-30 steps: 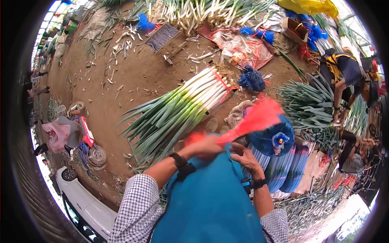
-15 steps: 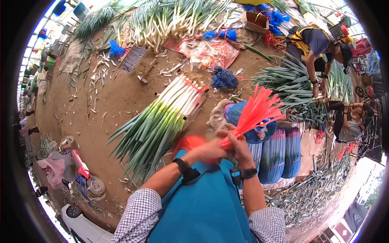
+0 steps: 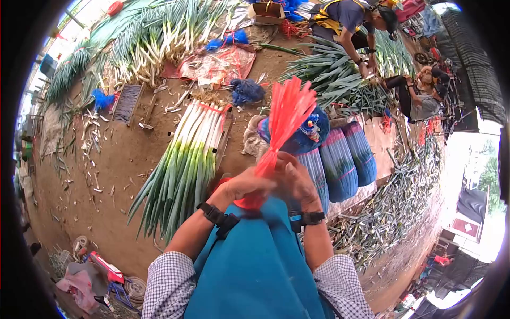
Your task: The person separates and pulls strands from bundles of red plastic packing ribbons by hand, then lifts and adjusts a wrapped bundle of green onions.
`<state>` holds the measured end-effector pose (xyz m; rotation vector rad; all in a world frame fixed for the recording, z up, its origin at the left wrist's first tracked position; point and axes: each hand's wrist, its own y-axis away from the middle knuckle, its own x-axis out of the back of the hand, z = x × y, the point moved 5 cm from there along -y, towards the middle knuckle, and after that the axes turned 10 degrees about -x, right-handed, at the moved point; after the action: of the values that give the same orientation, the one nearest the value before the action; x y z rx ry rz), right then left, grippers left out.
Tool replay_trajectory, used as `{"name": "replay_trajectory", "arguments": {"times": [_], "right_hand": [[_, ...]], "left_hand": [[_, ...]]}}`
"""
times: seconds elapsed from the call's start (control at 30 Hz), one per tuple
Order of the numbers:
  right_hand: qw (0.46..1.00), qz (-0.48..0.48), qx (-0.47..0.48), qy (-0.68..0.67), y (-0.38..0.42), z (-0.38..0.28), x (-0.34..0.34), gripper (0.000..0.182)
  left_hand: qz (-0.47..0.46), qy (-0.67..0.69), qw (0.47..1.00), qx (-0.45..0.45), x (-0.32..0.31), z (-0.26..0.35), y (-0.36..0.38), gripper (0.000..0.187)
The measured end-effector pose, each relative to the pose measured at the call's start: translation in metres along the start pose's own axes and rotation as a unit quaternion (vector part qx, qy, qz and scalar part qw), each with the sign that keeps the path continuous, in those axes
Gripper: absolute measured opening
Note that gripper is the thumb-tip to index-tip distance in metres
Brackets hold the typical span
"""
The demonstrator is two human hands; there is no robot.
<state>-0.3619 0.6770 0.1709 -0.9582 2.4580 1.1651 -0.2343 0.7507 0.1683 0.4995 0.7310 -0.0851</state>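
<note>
A bunch of red plastic strips (image 3: 289, 114) stands upright at the centre, its fanned ends pointing up. My left hand (image 3: 248, 184) is closed around its lower part. Beside it, my right hand (image 3: 295, 178) is near the narrow part of the bunch with fingers curled; motion blur hides what it holds, if anything. More red strips hang below my left hand, over the blue apron (image 3: 255, 260). To the left lies a bundle of green onions (image 3: 186, 159), tied with a red band near the roots, on a low stand.
Wrapped blue bundles (image 3: 340, 165) stand on the right. A co-worker (image 3: 348, 21) bends over green onions (image 3: 334, 74) at the upper right; people sit beyond. Loose leaves (image 3: 393, 207) litter the right side. A crate (image 3: 126, 105) and blue netting (image 3: 247, 91) lie ahead.
The view has turned, shifting the surroundings left and up. The red bunch has become more upright, and my hands have moved left with it.
</note>
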Motion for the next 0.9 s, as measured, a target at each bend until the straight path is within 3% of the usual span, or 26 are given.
{"name": "replay_trajectory", "arguments": {"times": [0.1, 0.13, 0.17, 0.27, 0.3, 0.33, 0.37, 0.4, 0.5, 0.53, 0.6, 0.67, 0.7, 0.73, 0.77, 0.8, 0.83, 0.87, 0.9], "right_hand": [[0.992, 0.095, 0.019, 0.078, 0.019, -0.002, 0.01, 0.032], [0.993, 0.115, 0.011, 0.025, 0.032, -0.008, -0.008, 0.022], [0.992, 0.126, 0.005, -0.012, 0.03, 0.007, 0.005, 0.022], [0.996, 0.06, 0.036, 0.059, 0.035, 0.007, -0.004, 0.035], [0.98, 0.041, 0.11, 0.158, 0.027, 0.012, -0.006, 0.042], [0.993, -0.002, 0.068, 0.098, 0.041, -0.004, -0.031, 0.046], [0.99, -0.032, 0.032, 0.131, 0.021, 0.025, -0.013, 0.049], [0.993, -0.056, 0.1, 0.041, 0.02, 0.024, -0.019, 0.053], [0.975, -0.041, 0.147, 0.164, 0.018, 0.039, 0.006, 0.056], [0.979, -0.048, 0.126, 0.155, 0.028, 0.039, 0.008, 0.059], [0.985, -0.055, 0.114, 0.121, 0.043, 0.043, 0.025, 0.052], [0.982, -0.044, 0.044, 0.181, 0.037, 0.057, 0.043, 0.042], [0.966, -0.021, -0.012, 0.258, 0.028, 0.067, 0.053, 0.035], [0.975, 0.043, -0.026, 0.216, 0.046, 0.048, 0.044, 0.027], [0.981, 0.035, 0.042, 0.186, 0.049, 0.045, 0.042, 0.022], [0.988, 0.056, 0.005, 0.143, 0.052, 0.048, 0.04, 0.024], [0.983, 0.042, -0.002, 0.18, 0.057, 0.044, 0.04, 0.028], [0.986, 0.063, 0.027, 0.155, 0.054, 0.054, 0.043, 0.031], [0.969, 0.09, 0.057, 0.222, 0.054, 0.06, 0.048, 0.03]], "left_hand": [[0.048, -0.029, 0.997, -0.049, 0.001, 0.011, 0.009, 0.022], [0.056, -0.029, 0.996, -0.068, -0.006, 0.025, 0.012, 0.025], [0.047, -0.03, 0.994, -0.09, -0.016, 0.037, 0.003, 0.028], [0.07, -0.007, 0.985, -0.158, -0.022, 0.041, -0.013, 0.026], [0.075, -0.013, 0.985, -0.154, -0.023, 0.039, -0.016, 0.027], [0.058, -0.053, 0.986, -0.148, -0.021, 0.033, -0.02, 0.029], [0.048, -0.09, 0.984, -0.148, -0.018, 0.027, -0.024, 0.031], [0.042, -0.127, 0.979, -0.153, -0.017, 0.022, -0.027, 0.033], [0.032, -0.132, 0.988, -0.075, -0.021, -0.001, -0.025, 0.036], [0.028, -0.078, 0.994, -0.074, -0.044, 0.007, -0.015, 0.035], [0.02, -0.076, 0.995, -0.061, -0.051, -0.003, -0.02, 0.035], [0.052, -0.058, 0.994, -0.079, -0.042, -0.012, -0.02, 0.034], [0.077, -0.042, 0.991, -0.096, -0.033, -0.017, -0.021, 0.033], [0.101, -0.039, 0.993, -0.04, -0.028, -0.021, -0.016, 0.031], [0.115, -0.033, 0.993, 0.011, -0.023, -0.024, -0.014, 0.03], [0.106, 0.002, 0.994, -0.008, -0.02, -0.029, -0.012, 0.029], [0.082, 0.035, 0.996, -0.032, -0.021, -0.035, -0.016, 0.028], [0.082, 0.057, 0.994, -0.044, -0.022, -0.041, -0.02, 0.028], [0.082, 0.077, 0.992, -0.056, -0.022, -0.046, -0.019, 0.028]]}}
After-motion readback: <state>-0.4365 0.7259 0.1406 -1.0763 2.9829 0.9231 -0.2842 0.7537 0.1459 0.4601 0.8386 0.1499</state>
